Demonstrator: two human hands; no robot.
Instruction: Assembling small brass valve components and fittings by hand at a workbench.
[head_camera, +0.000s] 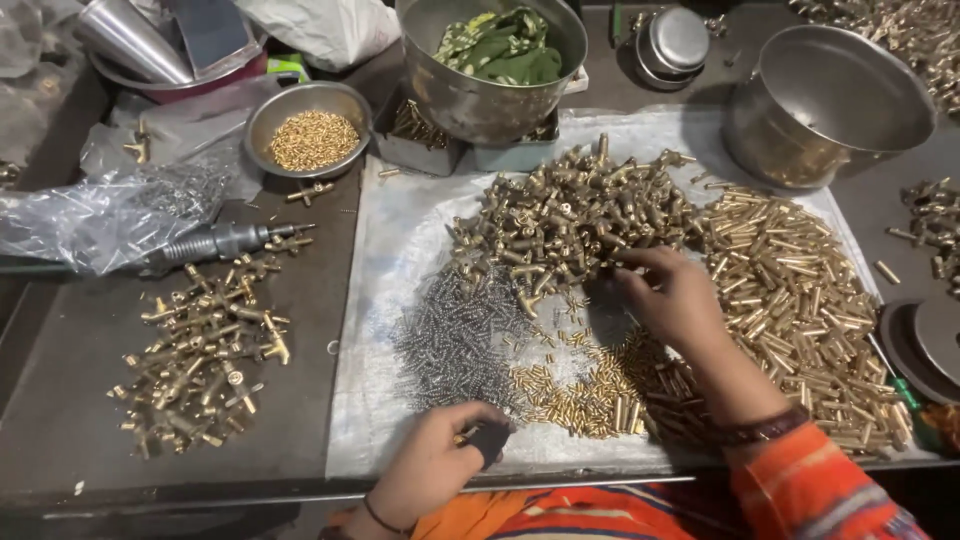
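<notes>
— Right now: left hand (432, 462) near table edge, fingers curled round small dark tool (487, 440), a brass bit at the tip. Right hand (672, 295) out over sheet (395, 240), fingertips pinched into fittings heap (570, 215); grip hidden, cannot tell what's caught.

— Progress?

— Judged partway. Assembled pile (200, 350) off to the left on dark tabletop, modest. Fittings heap large, springs (455, 335), small pins (590, 385) and tubes (800, 290) plentiful.

— Room?

— Tight on sheet: heaps touching, bare patch only between springs and fittings. Pots (830, 100) crowding far side. Bowl (307, 125) and driver (215, 243) upper left. Dark strip beside assembled pile bare.
</notes>
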